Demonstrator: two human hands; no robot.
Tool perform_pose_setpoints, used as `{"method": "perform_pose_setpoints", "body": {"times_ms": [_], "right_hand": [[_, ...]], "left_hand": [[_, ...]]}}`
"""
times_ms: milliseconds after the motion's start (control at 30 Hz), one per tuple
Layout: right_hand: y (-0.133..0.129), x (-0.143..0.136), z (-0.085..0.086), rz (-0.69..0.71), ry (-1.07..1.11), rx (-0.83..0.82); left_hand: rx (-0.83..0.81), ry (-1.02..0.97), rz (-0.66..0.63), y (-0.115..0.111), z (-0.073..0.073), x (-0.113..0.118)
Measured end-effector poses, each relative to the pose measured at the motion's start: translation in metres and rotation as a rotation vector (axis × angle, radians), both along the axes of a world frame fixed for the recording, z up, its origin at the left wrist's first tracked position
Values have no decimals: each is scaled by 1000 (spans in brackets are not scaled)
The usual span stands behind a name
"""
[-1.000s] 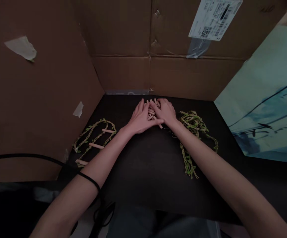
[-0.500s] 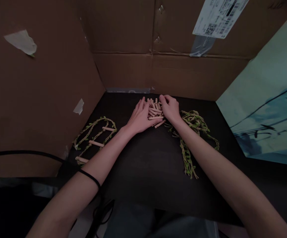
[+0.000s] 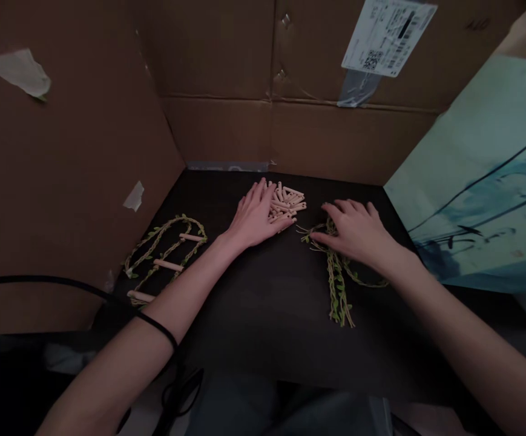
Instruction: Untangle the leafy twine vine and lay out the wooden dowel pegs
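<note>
A heap of short pale wooden pegs (image 3: 290, 201) lies at the back of the dark table (image 3: 267, 315). My left hand (image 3: 256, 217) rests flat against the left side of the heap, fingers spread. My right hand (image 3: 358, 231) lies palm down on a bundle of green leafy vine cords (image 3: 338, 284), fingers apart on the cord ends. At the left lies a small ladder (image 3: 165, 254) made of two vine cords with three wooden rungs. A black band circles my left wrist.
Cardboard walls (image 3: 226, 91) close in the back and left of the table. A shipping label (image 3: 387, 36) sticks to the back wall. A painted blue-green panel (image 3: 485, 181) leans on the right. A black cable (image 3: 54, 284) runs at the lower left.
My right hand has left the peg heap and moved right onto the vine bundle. The left hand stays beside the pegs, which now lie uncovered.
</note>
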State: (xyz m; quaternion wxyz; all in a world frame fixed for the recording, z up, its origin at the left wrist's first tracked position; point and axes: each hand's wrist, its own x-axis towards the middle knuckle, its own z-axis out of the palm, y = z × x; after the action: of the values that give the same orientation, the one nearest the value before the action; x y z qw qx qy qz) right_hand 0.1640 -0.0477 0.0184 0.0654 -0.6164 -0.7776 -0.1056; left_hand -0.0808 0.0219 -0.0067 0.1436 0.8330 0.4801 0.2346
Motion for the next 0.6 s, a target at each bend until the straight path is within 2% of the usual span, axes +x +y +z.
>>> {"method": "perform_pose_setpoints", "body": {"times_ms": [100,233,400,600], "right_hand": [[-22,15,-14,-80,0,38],[-24,34,-19,-36,148,70],[-18,50,-7,16,310,132],[-26,53,10,-39,570,409]], "left_hand": [[52,-11,-25,0,-1,1],[94,77,-92,-2,-2,3],[145,107,-143,-4,0,3],[325,99,-227,-10,10,4]]}}
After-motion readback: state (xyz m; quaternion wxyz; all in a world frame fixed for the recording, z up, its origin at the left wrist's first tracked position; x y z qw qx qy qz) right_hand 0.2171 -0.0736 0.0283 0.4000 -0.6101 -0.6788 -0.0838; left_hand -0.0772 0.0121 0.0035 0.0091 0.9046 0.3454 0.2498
